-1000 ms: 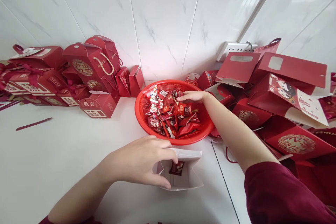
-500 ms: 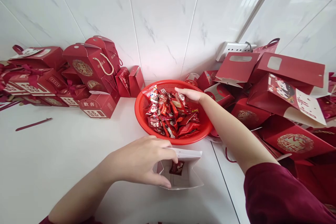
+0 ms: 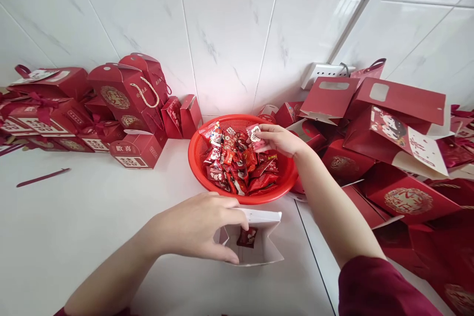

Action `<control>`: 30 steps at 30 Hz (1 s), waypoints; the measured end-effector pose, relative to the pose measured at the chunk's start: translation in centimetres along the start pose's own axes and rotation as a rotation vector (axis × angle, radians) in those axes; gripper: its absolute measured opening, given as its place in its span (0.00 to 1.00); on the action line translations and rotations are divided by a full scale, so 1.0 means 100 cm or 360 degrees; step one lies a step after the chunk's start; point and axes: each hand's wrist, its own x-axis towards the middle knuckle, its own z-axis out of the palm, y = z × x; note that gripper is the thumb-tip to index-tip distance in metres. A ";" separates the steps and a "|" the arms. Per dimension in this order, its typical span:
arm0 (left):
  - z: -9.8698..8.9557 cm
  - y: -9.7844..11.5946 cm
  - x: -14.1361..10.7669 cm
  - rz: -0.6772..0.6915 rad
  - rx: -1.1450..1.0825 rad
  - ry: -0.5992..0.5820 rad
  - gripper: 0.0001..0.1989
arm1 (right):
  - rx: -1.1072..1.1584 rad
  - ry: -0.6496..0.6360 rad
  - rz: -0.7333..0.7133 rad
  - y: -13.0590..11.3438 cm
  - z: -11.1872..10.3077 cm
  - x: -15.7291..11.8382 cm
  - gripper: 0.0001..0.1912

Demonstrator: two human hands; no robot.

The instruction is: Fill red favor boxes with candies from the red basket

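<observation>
My right hand (image 3: 278, 139) pinches a wrapped candy (image 3: 255, 137) with a pink-and-white wrapper, just above the right part of a red plastic basket (image 3: 193, 160). Many red-wrapped candies and small packets (image 3: 237, 163) fill that basket. In front of it stands a paper gift box (image 3: 268, 249) with a white inside and its mouth open toward me. My left hand (image 3: 207, 227) holds the box at its left side, thumb and fingers spread across the mouth. Inside the box lies one dark red wrapped candy (image 3: 247, 237).
Folded red gift boxes (image 3: 126, 94) stand along the wall at the left. More red boxes (image 3: 407, 197) are heaped at the right, beside a white power strip (image 3: 326, 75). A dark red ribbon strip (image 3: 43, 177) lies on the white table (image 3: 92, 217). A seam runs across the tabletop at right.
My right hand has come up out of the candies with one wrapped candy between its fingers. My left hand stays on the box. The view has shifted slightly.
</observation>
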 end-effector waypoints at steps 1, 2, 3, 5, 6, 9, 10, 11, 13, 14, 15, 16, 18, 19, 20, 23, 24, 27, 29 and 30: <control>0.000 0.000 0.000 0.0014 -0.0005 0.0003 0.20 | 0.0066 -0.0030 -0.0012 0.000 0.004 -0.007 0.18; 0.000 0.000 0.000 0.0025 -0.0006 0.0002 0.20 | 0.0120 -0.0066 -0.0032 0.001 0.007 -0.014 0.20; 0.000 0.001 0.001 0.0031 -0.0005 -0.0004 0.21 | 0.0152 -0.0102 -0.0052 0.002 0.010 -0.020 0.21; -0.001 0.002 0.001 0.0030 0.0002 -0.0015 0.21 | 0.0134 -0.0139 -0.0099 0.005 0.015 -0.029 0.21; -0.001 0.002 0.001 0.0023 0.0008 -0.0015 0.22 | 0.0102 -0.0135 -0.0124 0.006 0.017 -0.032 0.20; -0.002 0.003 0.000 0.0006 0.0025 -0.0020 0.23 | 0.0021 -0.0096 -0.0213 0.006 0.021 -0.042 0.19; -0.002 0.003 -0.001 0.0003 0.0036 -0.0025 0.23 | 0.0012 -0.0083 -0.0255 0.005 0.023 -0.046 0.19; -0.002 0.003 -0.001 0.0000 0.0051 -0.0026 0.24 | 0.0005 -0.0071 -0.0296 0.003 0.024 -0.050 0.19; -0.002 0.004 -0.002 -0.0009 0.0091 -0.0022 0.24 | -0.0023 -0.0041 -0.0380 -0.002 0.027 -0.059 0.17; -0.002 0.005 -0.002 -0.0015 0.0111 -0.0020 0.24 | -0.0047 -0.0020 -0.0414 -0.004 0.029 -0.062 0.17; -0.002 0.005 -0.002 -0.0020 0.0127 -0.0017 0.23 | -0.0076 0.0006 -0.0441 -0.007 0.031 -0.066 0.16; -0.001 0.006 -0.002 -0.0021 0.0141 -0.0014 0.23 | -0.0102 0.0033 -0.0458 -0.009 0.033 -0.068 0.16; -0.001 0.007 -0.002 -0.0017 0.0154 -0.0010 0.24 | -0.0128 0.0105 -0.0478 -0.011 0.035 -0.070 0.17; 0.000 0.007 -0.002 -0.0015 0.0155 -0.0009 0.24 | -0.0134 0.0159 -0.0482 -0.011 0.035 -0.070 0.18; 0.000 0.008 -0.002 -0.0017 0.0152 -0.0011 0.23 | -0.0137 0.0228 -0.0486 -0.011 0.035 -0.069 0.19; -0.001 0.009 -0.002 -0.0053 0.0136 -0.0021 0.22 | -0.0159 0.0524 -0.0509 -0.008 0.030 -0.061 0.21; -0.001 0.009 -0.002 -0.0063 0.0132 -0.0022 0.22 | -0.0187 0.0635 -0.0511 -0.007 0.028 -0.058 0.21; -0.002 0.009 -0.002 -0.0059 0.0117 -0.0025 0.22 | -0.0320 0.0753 -0.0439 -0.005 0.022 -0.046 0.20; -0.003 0.009 -0.002 -0.0042 0.0101 -0.0027 0.21 | -0.0435 0.0633 -0.0433 -0.005 0.019 -0.035 0.23; -0.003 0.009 -0.002 -0.0033 0.0093 -0.0027 0.20 | -0.0539 0.0559 -0.0476 -0.005 0.017 -0.029 0.25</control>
